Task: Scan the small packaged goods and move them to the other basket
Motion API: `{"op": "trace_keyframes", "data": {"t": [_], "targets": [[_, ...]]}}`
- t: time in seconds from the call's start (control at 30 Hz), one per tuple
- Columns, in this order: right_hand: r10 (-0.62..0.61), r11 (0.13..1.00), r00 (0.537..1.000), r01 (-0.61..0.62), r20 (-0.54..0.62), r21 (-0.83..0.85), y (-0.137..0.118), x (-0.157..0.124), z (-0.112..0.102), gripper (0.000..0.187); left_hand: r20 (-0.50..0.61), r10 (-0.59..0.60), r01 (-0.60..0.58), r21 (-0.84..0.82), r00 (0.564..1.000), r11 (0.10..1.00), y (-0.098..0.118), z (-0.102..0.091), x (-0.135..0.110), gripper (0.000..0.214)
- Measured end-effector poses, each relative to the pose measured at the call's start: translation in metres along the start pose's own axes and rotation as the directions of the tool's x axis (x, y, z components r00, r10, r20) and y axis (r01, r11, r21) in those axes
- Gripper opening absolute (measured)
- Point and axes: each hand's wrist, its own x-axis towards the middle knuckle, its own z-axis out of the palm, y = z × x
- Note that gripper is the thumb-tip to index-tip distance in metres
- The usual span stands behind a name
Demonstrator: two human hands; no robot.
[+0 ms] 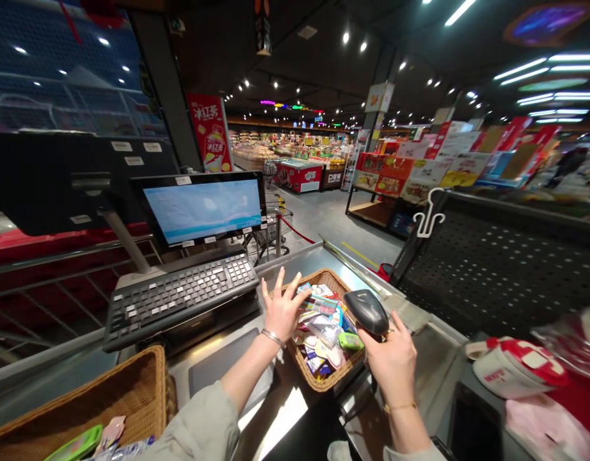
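Note:
My right hand (393, 355) grips a black handheld barcode scanner (366, 310), its head over the right side of a wicker basket (318, 383). Small packaged goods fill this basket, among them a clear plastic packet (326, 330) and a bright green package (351, 340). At the basket's left rim, my left hand (284, 308) is open with its fingers spread. Its thumb reaches over a blue-edged clear package (321, 304); whether they touch I cannot tell.
A keyboard (184, 291) and a lit monitor (206, 208) stand left of the basket. A second wicker basket (132, 390) with a few packages sits at lower left. To the right are a black perforated panel (506, 262), a red-and-white container (510, 368) and a dark phone-like slab (475, 422).

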Motion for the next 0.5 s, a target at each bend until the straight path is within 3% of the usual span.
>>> {"op": "trace_keyframes", "data": {"t": [0.1, 0.2, 0.37, 0.5], "targets": [[0.070, 0.998, 0.997, -0.070, 0.044, 0.005, 0.001, 0.002, -0.001, 0.034, 0.073, -0.026, 0.024, 0.036, 0.997, 0.999, 0.010, 0.018, 0.005, 0.068], [0.079, 0.996, 0.994, -0.082, 0.071, 0.036, -0.002, 0.003, 0.001, 0.035, 0.124, -0.052, 0.047, 0.048, 0.991, 0.998, 0.009, 0.022, 0.004, 0.069], [0.088, 0.991, 0.989, -0.099, 0.122, 0.085, -0.014, 0.006, 0.011, 0.043, 0.115, -0.115, 0.109, 0.055, 0.987, 0.992, -0.013, 0.000, -0.006, 0.056], [-0.006, 0.989, 0.977, -0.025, 0.211, 0.147, -0.033, 0.004, 0.025, 0.040, 0.095, -0.213, 0.207, 0.070, 0.972, 0.976, -0.032, -0.026, -0.021, 0.052]]}}
